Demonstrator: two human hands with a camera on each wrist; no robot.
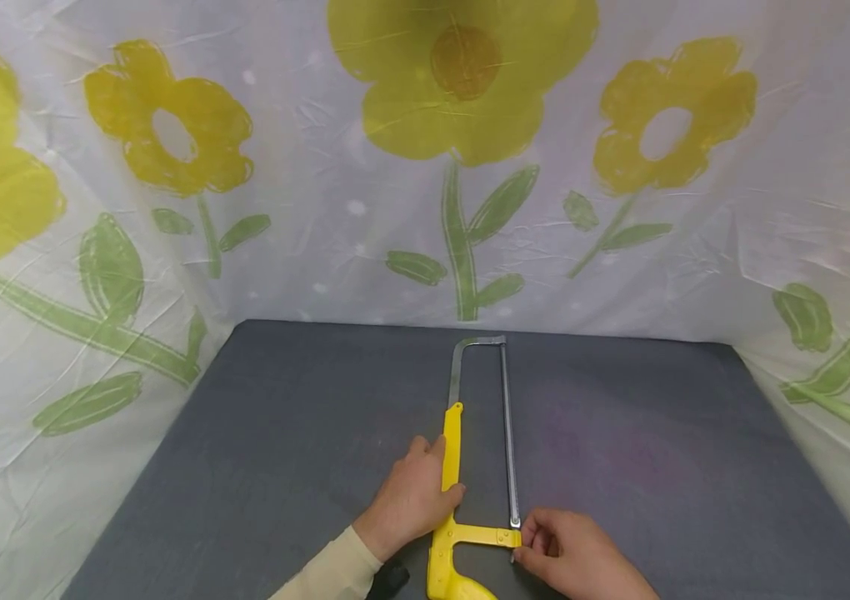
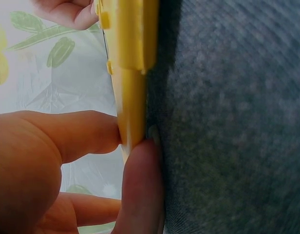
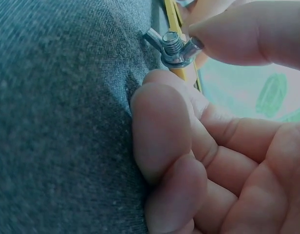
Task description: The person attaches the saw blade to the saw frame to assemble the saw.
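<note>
A hacksaw with a yellow frame and handle lies on the dark table, its silver front bow pointing away from me. Its blade runs along the right side. My left hand grips the yellow frame from the left, and in the left wrist view thumb and finger pinch the frame's edge. At the near end of the blade, my right hand has its fingers curled by the tensioning bolt. In the right wrist view a metal wing nut sits on the threaded bolt end, with a fingertip against one wing.
The dark grey cloth-like tabletop extends around the saw. White sheeting with yellow flowers rises behind the table and at both sides. A black object shows beneath the left wrist.
</note>
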